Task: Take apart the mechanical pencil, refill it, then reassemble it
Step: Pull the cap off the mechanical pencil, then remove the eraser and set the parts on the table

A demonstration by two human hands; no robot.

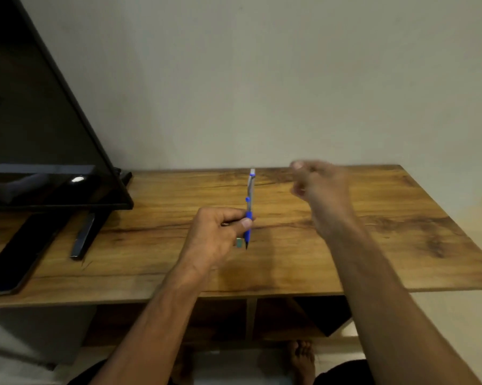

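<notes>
My left hand [220,232] grips a blue and grey mechanical pencil [250,201] near its blue grip, holding it almost upright over the wooden table [387,232] with the dark tip pointing down. A small greenish object [239,242] peeks out under the same fingers. My right hand [320,184] hovers blurred to the right of the pencil's top end, apart from it, fingers curled together; whether it holds a small part I cannot tell.
A black TV screen [39,134] on slanted feet [84,237] stands at the table's left. A dark flat device [14,262] lies near the front left edge. Open shelves and my bare feet [301,359] show below the table.
</notes>
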